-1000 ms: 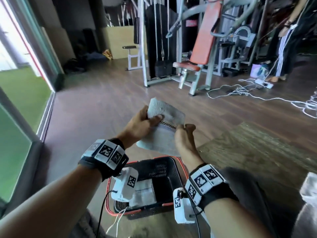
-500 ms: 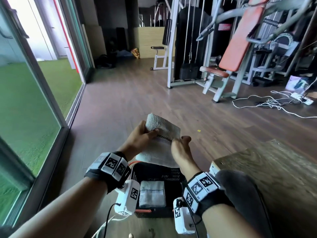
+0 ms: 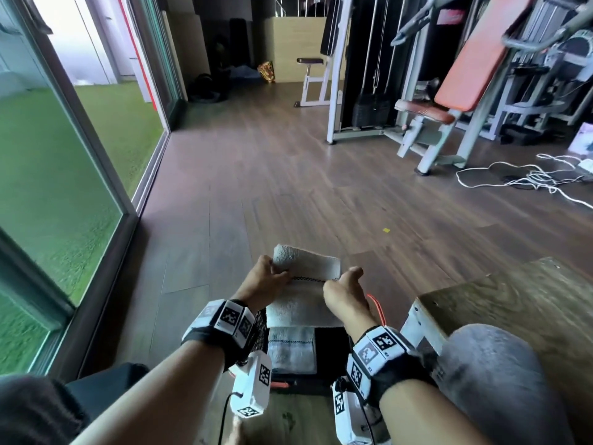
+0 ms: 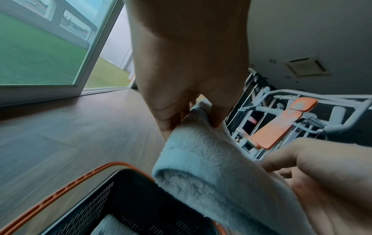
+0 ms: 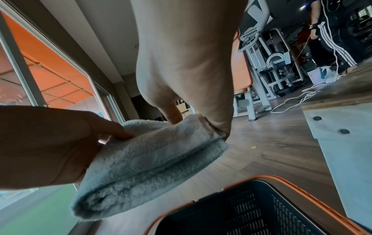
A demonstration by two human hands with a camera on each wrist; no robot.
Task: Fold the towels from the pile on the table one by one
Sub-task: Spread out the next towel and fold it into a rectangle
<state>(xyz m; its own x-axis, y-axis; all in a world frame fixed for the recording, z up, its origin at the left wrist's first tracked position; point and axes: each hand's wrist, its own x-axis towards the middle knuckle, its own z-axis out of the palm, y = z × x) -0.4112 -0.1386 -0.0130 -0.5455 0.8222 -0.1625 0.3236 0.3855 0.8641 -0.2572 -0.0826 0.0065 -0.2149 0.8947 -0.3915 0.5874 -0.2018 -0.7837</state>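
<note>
A folded white towel point(image 3: 305, 284) with a dark stitched stripe hangs in the air between my two hands, just above a black basket. My left hand point(image 3: 269, 281) grips its left edge, thumb on top and fingers beneath. My right hand point(image 3: 345, 289) pinches the right edge. The left wrist view shows the towel point(image 4: 211, 167) thick and layered, pinched by the left fingers point(image 4: 173, 120). From the right wrist, the towel point(image 5: 145, 168) sits over the basket point(image 5: 251, 211). Another folded towel point(image 3: 290, 348) lies inside the basket.
The black basket with an orange rim point(image 3: 377, 308) stands on the wood floor beside a wooden table point(image 3: 513, 303) at the right. A glass wall point(image 3: 64, 187) runs along the left. Gym machines point(image 3: 433, 91) and loose white cables point(image 3: 529, 178) lie farther back.
Both hands have lowered the folded towel toward the basket, keeping their grip. The head view has swung left and down, so the basket now sits directly beneath the towel.
</note>
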